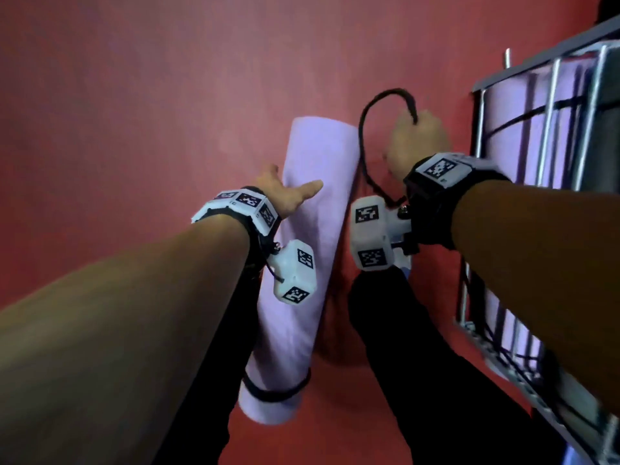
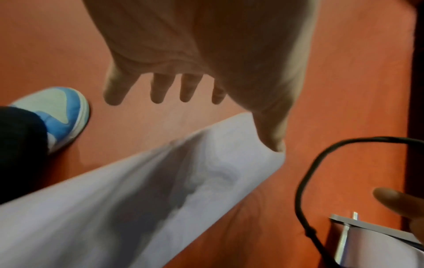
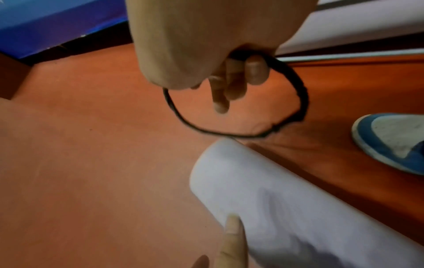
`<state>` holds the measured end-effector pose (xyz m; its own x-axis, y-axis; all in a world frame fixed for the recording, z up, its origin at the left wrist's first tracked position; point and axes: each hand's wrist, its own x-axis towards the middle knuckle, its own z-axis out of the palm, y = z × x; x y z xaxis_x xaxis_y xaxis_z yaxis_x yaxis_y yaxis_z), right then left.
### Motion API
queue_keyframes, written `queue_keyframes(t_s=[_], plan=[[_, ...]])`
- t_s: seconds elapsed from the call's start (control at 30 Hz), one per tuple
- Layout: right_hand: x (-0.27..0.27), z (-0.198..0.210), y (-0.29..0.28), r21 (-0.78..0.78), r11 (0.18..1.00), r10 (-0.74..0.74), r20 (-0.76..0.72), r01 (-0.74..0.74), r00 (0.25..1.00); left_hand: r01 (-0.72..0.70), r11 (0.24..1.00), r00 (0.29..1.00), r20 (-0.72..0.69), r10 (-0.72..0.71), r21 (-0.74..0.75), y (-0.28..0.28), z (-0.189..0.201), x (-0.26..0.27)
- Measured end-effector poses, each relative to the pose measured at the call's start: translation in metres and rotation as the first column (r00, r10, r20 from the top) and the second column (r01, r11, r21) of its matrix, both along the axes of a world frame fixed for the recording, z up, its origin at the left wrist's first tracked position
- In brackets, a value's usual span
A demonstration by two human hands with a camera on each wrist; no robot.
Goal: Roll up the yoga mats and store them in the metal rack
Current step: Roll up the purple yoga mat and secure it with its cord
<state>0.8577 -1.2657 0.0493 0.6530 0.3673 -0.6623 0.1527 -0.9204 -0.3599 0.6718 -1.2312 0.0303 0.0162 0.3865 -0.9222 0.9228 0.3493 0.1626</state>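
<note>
A rolled lavender yoga mat [image 1: 302,250] lies on the red floor, with a black band [image 1: 275,392] round its near end. My left hand [image 1: 290,191] rests on the roll's far half, fingers [image 2: 185,88] straight and spread, thumb touching the mat [image 2: 160,199]. Just right of the roll's far end, my right hand [image 1: 416,142] pinches a second black elastic band [image 1: 364,129], a loose loop [image 3: 300,103] hanging above the floor beside the mat's end [image 3: 263,190]. The metal rack [image 1: 550,105] stands at the right with rolled lavender mats inside.
My legs in dark trousers [image 1: 419,364] and blue-and-white shoes [image 2: 64,112] [image 3: 394,141] flank the roll. The rack's corner [image 2: 367,230] stands close to the right hand. A blue object [image 3: 57,23] lies at the floor's far edge. Red floor stretches away to the left.
</note>
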Motion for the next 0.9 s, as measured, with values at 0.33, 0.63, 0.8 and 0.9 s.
queue_keyframes(t_s=[0.33,0.63,0.8,0.9], plan=[[-0.057,-0.135,-0.011,0.038,0.996,-0.075,-0.104,0.08,0.992,-0.324,0.939,0.93,0.146,0.338,-0.116,-0.019,-0.124,-0.021],[-0.033,-0.111,0.005,0.081,0.995,-0.042,-0.171,0.057,0.984,-0.525,0.784,0.747,0.263,0.611,-0.33,-0.004,-0.081,0.004],[-0.022,-0.02,0.012,0.054,0.99,-0.12,-0.186,0.132,0.975,-0.432,0.852,0.786,0.341,0.516,-0.294,0.028,0.034,0.013],[0.005,0.088,0.039,0.037,0.999,-0.028,-0.239,0.038,0.971,-0.436,0.87,0.779,0.389,0.492,-0.229,0.047,0.118,0.028]])
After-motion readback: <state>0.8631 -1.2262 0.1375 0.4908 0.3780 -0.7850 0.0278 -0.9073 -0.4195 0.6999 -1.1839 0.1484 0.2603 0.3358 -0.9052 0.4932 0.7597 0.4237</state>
